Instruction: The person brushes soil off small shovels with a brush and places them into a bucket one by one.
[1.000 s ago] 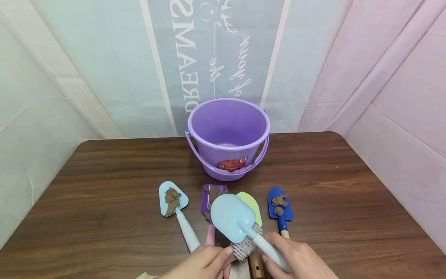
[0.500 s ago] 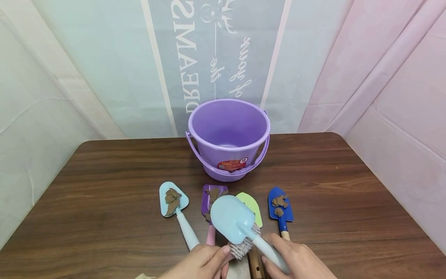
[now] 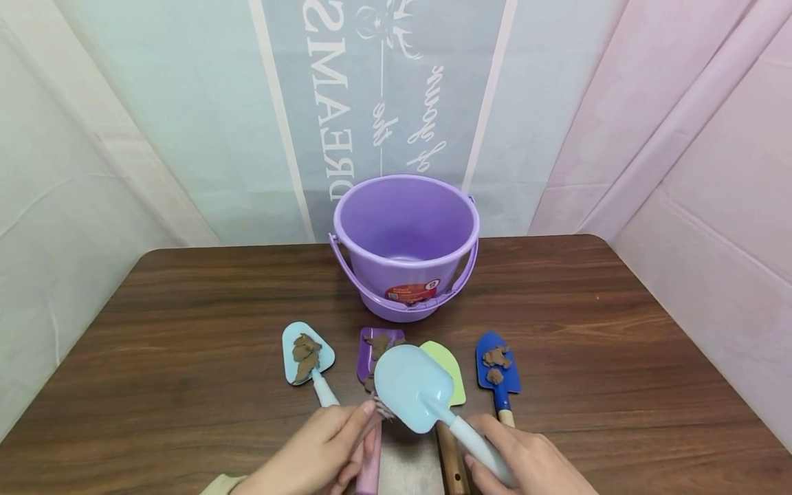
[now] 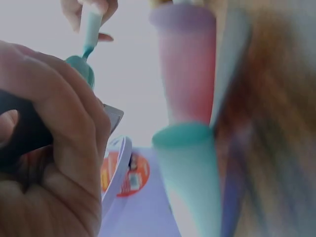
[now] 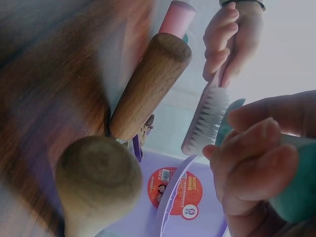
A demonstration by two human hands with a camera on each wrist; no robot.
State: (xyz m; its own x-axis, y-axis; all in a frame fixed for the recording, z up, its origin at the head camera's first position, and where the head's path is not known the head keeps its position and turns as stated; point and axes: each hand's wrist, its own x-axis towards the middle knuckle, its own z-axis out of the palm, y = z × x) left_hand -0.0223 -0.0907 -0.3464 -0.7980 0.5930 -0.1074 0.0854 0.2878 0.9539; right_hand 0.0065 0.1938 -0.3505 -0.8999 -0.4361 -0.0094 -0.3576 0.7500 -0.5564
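Note:
My right hand (image 3: 526, 457) grips the pale handle of a light blue toy shovel (image 3: 411, 385), its blade raised over the other tools. My left hand (image 3: 322, 443) holds a scrubbing brush (image 5: 207, 121) by its pink handle. The shovel blade covers most of the brush in the head view; a few grey bristles show at the blade's left edge. In the right wrist view the bristles face the shovel. Below lie a purple shovel (image 3: 366, 350) and a light blue triangular shovel (image 3: 289, 354), both with brown clumps. A green shovel (image 3: 454, 371) lies partly hidden under the raised blade.
A purple bucket (image 3: 402, 275) stands behind the tools, its handle hanging down in front. To the right lies a blue shovel (image 3: 489, 344) with brown clumps. A whitish flat surface (image 3: 408, 460) lies between the hands. Printed cloth (image 3: 216, 103) hangs behind the wooden table (image 3: 204, 330).
My left hand has drawn the brush down and to the left, out from beneath the blade's lower right side. The right hand and the shovel stay almost in place.

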